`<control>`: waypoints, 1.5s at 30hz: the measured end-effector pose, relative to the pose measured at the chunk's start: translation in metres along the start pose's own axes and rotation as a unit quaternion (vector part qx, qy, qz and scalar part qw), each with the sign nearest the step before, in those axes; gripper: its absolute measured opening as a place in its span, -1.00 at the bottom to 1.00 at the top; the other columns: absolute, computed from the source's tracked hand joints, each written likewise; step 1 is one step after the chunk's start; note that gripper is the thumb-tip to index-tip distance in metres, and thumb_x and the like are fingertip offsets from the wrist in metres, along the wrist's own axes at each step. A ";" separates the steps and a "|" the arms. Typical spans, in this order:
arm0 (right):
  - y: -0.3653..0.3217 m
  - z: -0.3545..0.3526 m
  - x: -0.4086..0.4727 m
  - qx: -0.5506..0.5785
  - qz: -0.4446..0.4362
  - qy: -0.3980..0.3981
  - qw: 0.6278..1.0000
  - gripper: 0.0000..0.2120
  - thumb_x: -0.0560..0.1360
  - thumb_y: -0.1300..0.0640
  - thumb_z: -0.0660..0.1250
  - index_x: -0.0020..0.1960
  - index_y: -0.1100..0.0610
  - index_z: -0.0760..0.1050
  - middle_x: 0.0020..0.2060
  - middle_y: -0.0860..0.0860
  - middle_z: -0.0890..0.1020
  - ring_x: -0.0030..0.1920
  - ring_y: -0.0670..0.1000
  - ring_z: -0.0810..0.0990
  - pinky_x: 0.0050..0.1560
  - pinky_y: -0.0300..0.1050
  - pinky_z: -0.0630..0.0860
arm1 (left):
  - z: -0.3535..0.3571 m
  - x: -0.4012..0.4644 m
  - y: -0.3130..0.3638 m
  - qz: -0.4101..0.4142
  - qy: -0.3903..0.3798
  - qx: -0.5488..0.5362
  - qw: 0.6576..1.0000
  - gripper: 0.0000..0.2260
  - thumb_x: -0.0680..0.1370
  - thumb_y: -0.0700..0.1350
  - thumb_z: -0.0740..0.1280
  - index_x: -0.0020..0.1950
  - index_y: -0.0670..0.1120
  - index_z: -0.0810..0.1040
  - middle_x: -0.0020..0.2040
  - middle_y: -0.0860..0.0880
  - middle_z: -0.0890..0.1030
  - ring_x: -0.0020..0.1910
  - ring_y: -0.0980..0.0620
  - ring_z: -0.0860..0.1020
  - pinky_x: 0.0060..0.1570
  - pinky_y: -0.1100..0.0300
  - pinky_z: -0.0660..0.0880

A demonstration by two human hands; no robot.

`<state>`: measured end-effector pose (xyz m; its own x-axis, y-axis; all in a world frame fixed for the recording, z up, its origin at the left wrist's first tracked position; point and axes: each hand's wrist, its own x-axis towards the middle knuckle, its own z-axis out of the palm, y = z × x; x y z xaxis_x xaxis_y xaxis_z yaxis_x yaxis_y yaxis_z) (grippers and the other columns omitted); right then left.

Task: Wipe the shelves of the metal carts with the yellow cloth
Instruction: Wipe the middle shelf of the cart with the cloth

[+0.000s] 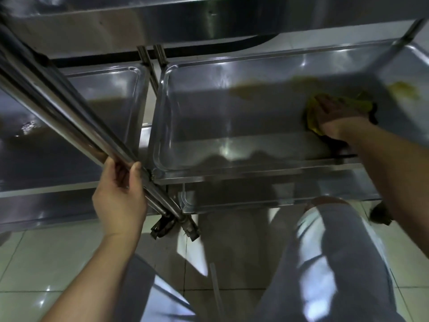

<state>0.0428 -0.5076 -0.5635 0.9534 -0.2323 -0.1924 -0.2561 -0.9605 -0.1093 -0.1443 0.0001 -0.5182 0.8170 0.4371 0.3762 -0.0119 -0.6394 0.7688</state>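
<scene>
1. Right hand [334,117]: fingers flat, pressing the yellow cloth [312,119] onto the middle shelf [232,117] of the right cart.
2. Left hand [118,194]: fingers curled round the cart upright [69,108].
3. Cloth under my palm looks soft, light, bunches easily; keep the palm spread over it.
4. Steel looks slick, raised rim just beyond my fingertips.
5. Second cart's shelf [104,108] past my left fingers; tiled floor [46,263] below.

Two carts [69,108] [232,108], one cloth [312,117], two hands [118,196] [336,112]
</scene>
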 end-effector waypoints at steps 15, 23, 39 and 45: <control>-0.310 0.029 -0.193 0.011 -0.268 -0.002 0.963 -0.45 0.70 -0.19 -0.07 0.65 -0.07 0.17 0.63 0.00 0.25 0.61 0.20 0.18 0.58 0.18 0.01 | -0.002 0.002 0.003 -0.027 0.002 -0.032 0.999 -0.77 0.65 -0.05 0.39 0.29 -0.08 0.60 0.04 0.11 0.69 0.04 0.41 0.60 0.10 0.51 0.46; -0.181 0.034 -0.169 -0.017 -0.240 0.117 0.964 -0.50 0.67 -0.18 0.04 0.45 0.00 0.52 0.38 0.09 0.59 0.29 0.27 0.56 0.40 0.22 0.35 | 0.000 -0.001 -0.001 -0.020 0.005 -0.035 0.999 -0.76 0.65 0.00 0.38 0.30 -0.03 0.59 0.05 0.09 0.68 0.06 0.22 0.62 0.08 0.48 0.45; -0.144 -0.007 -0.118 -0.018 -0.161 0.019 0.987 -0.43 0.68 -0.26 -0.09 0.66 -0.16 0.11 0.66 -0.11 0.15 0.64 0.08 0.12 0.57 0.09 0.08 | 0.004 -0.005 0.003 -0.018 0.021 -0.032 0.999 -0.77 0.67 -0.01 0.35 0.28 -0.06 0.59 0.04 0.03 0.68 0.04 0.14 0.63 0.05 0.45 0.43; -0.199 0.001 -0.125 -0.010 -0.331 -0.022 0.943 -0.40 0.63 -0.32 -0.10 0.64 -0.23 0.14 0.64 -0.18 0.19 0.64 0.00 0.11 0.59 0.08 0.03 | 0.006 -0.004 0.001 -0.015 0.028 -0.030 0.999 -0.76 0.67 -0.01 0.35 0.27 -0.09 0.58 0.06 -0.02 0.70 0.10 0.06 0.66 0.15 0.21 0.52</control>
<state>-0.0252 -0.2875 -0.5186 0.8959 0.4251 -0.1294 0.3962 -0.8960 -0.2004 -0.1435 -0.0063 -0.5220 0.7842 0.4905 0.3802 -0.0246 -0.5876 0.8088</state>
